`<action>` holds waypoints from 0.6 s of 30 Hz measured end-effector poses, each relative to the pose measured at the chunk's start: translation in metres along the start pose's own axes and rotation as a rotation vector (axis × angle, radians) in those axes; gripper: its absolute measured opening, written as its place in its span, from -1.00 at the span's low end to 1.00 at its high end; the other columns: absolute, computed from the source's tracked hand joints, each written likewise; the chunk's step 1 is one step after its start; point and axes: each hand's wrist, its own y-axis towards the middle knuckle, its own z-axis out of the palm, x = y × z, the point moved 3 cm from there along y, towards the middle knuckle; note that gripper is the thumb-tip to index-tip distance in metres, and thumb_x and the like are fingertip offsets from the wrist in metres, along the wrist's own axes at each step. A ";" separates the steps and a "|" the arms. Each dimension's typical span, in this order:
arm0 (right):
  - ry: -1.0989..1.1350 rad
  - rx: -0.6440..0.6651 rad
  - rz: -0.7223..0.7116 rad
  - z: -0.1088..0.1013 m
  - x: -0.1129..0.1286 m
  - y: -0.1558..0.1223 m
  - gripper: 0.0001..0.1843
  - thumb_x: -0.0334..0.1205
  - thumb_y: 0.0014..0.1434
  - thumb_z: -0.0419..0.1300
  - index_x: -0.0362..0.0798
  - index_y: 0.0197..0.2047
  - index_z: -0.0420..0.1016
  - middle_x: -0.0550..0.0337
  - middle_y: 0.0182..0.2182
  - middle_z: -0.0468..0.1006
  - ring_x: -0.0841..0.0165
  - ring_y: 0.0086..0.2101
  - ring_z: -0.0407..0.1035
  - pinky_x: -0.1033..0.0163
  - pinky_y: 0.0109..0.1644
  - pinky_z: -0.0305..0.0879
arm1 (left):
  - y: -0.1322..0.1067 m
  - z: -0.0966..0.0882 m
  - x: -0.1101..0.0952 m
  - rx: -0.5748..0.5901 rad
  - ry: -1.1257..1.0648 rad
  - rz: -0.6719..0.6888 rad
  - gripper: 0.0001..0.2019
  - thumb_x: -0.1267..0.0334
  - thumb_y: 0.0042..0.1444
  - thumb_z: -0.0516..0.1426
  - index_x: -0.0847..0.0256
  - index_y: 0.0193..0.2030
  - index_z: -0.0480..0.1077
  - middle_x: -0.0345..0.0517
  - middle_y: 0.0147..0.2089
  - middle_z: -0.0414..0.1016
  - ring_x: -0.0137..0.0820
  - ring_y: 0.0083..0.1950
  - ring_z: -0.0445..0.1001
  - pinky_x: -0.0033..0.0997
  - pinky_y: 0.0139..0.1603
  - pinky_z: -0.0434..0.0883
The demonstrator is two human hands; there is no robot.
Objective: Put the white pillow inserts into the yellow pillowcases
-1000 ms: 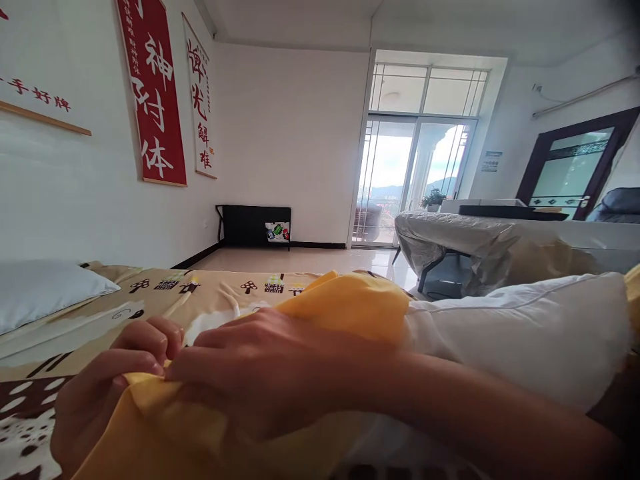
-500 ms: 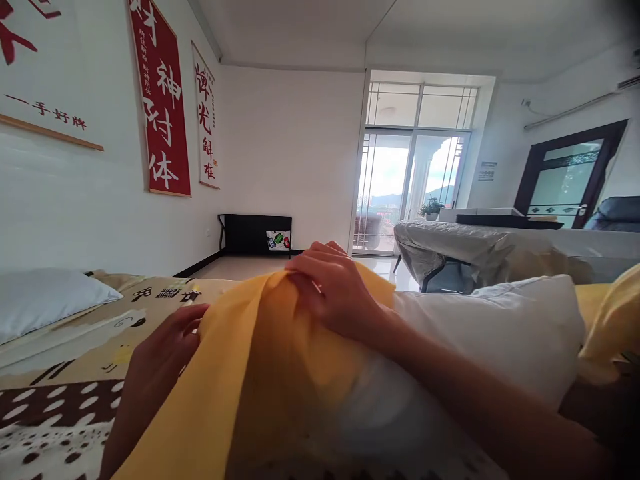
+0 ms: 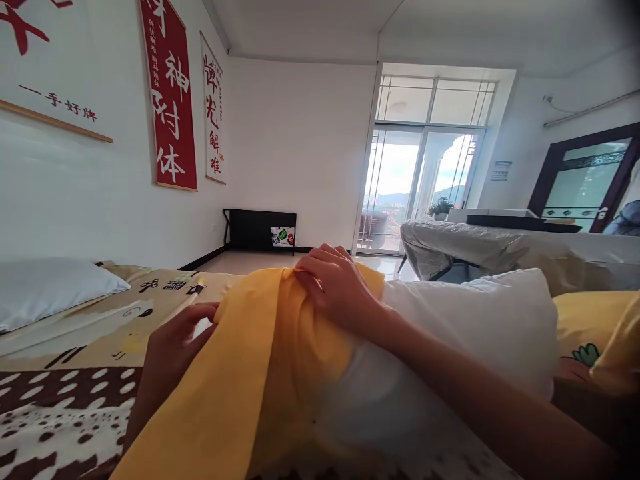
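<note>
A yellow pillowcase covers the left part of a white pillow that lies across in front of me. The pillow's right part shows bare. My right hand is on top, its fingers closed on the bunched yellow cloth over the pillow. To the left, my left hand pinches the pillowcase at its far left side, thumb and fingers bent against the fabric. A loose flap of the case hangs down toward me between both hands. The fingertips of the left hand are partly hidden by the cloth.
Beneath lies a patterned beige and brown bedspread. Another white pillow rests at the left, and yellow cloth with a printed motif at the right. Beyond stand a plastic-covered table and a black folded panel by the wall.
The white pillow's right end has shifted left, closer to the hands. My left hand has moved slightly right with the pillowcase. The view has turned a little left. Both hands keep their hold.
</note>
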 end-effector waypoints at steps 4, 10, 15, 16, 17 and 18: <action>-0.022 -0.274 -0.064 0.001 0.017 -0.012 -0.83 -0.39 0.17 0.01 -0.08 -0.36 0.41 0.06 -0.31 0.43 0.31 -0.29 0.24 0.19 -0.20 0.15 | 0.000 0.001 -0.003 -0.047 -0.044 0.045 -0.82 0.18 -0.16 0.30 0.14 -0.37 0.53 -0.12 -0.21 0.57 -0.24 -0.17 0.48 -0.40 -0.25 0.39; 0.061 -0.162 -0.296 0.013 0.053 -0.029 -0.81 -0.24 0.23 0.02 -0.06 -0.35 0.40 0.13 -0.39 0.45 0.34 -0.35 0.24 0.19 -0.23 0.17 | 0.001 0.001 -0.004 -0.089 -0.189 0.163 -0.74 0.11 -0.23 0.34 0.18 -0.39 0.52 -0.10 -0.27 0.51 -0.30 -0.27 0.41 -0.42 -0.35 0.35; -0.094 -0.051 -0.287 0.028 0.061 -0.033 -0.75 -0.15 0.25 0.02 -0.11 -0.29 0.44 0.02 -0.29 0.48 0.24 -0.25 0.25 0.12 -0.18 0.17 | 0.005 -0.001 0.005 -0.241 -0.214 0.104 -0.75 0.09 -0.15 0.32 0.19 -0.39 0.48 -0.18 -0.38 0.48 -0.43 -0.38 0.36 -0.48 -0.41 0.27; -0.136 -0.043 -0.302 0.030 0.063 -0.034 -0.77 -0.21 0.25 0.01 -0.12 -0.27 0.43 0.02 -0.27 0.48 0.25 -0.26 0.25 0.12 -0.19 0.16 | 0.006 -0.002 0.008 -0.287 -0.209 0.082 -0.76 0.10 -0.14 0.31 0.19 -0.38 0.47 -0.21 -0.41 0.47 -0.46 -0.40 0.34 -0.50 -0.42 0.25; -0.173 -0.047 -0.320 0.031 0.065 -0.036 -0.80 -0.27 0.26 0.00 -0.12 -0.26 0.43 0.04 -0.27 0.47 0.27 -0.27 0.24 0.12 -0.21 0.15 | 0.008 -0.003 0.011 -0.324 -0.202 0.071 -0.75 0.10 -0.13 0.31 0.20 -0.37 0.46 -0.23 -0.43 0.46 -0.48 -0.41 0.33 -0.51 -0.43 0.24; -0.200 -0.055 -0.340 0.033 0.067 -0.037 -0.81 -0.33 0.25 -0.01 -0.11 -0.26 0.43 0.06 -0.28 0.46 0.28 -0.30 0.22 0.13 -0.22 0.14 | 0.009 -0.004 0.013 -0.346 -0.194 0.074 -0.74 0.08 -0.12 0.31 0.20 -0.37 0.44 -0.24 -0.44 0.45 -0.49 -0.42 0.33 -0.51 -0.43 0.23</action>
